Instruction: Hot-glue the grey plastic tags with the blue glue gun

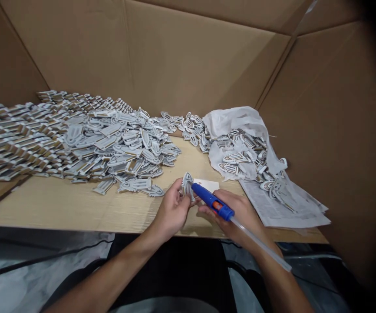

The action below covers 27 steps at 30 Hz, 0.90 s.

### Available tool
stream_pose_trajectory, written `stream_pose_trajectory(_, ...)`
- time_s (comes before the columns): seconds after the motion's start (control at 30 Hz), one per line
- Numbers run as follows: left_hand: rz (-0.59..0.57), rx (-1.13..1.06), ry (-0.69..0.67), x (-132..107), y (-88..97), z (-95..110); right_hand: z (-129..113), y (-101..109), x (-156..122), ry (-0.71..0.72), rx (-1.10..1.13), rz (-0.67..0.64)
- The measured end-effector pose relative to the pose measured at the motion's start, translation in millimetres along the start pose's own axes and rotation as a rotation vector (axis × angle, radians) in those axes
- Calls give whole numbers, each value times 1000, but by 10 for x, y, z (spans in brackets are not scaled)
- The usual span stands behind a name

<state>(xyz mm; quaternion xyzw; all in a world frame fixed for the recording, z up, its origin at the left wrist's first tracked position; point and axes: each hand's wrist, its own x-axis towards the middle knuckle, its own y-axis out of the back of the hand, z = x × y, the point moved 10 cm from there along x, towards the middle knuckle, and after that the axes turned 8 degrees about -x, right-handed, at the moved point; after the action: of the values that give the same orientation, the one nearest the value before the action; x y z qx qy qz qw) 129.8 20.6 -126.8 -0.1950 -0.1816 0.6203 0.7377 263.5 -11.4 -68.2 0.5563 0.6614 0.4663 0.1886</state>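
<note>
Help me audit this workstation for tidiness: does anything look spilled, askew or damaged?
Mostly the right side: loose slotted pieces tumble from crumpled white paper onto flat paper sheets, which looks messy against the stacked rows at left. No obvious damage shows, though small flaws would be hard to see.

The head-worn camera looks forward and down from close above the tabletop (77, 208).

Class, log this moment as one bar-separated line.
left hand: holds grey piece | right hand: holds blue tool, tip at piece | nearby: piled pieces
</note>
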Motion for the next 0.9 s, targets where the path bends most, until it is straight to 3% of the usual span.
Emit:
stream_pose_trajectory(0.13, -24, 106, -32, 14, 30, -14, 31, -31, -10, -28, -69, -9)
stream_pose_trajectory(0.33, -49, 166, -55, 18, 36, -21, 1, -38, -45, 40, -82, 27)
stream_pose_trajectory(0.63, -56, 130, -69, 15, -4, 24, -24, -29, -58, 79, -99, 54)
stream_pose_trajectory(0.9, -49, 172, -87, -19, 64, -1, -249, -78, -97, 103, -240, -3)
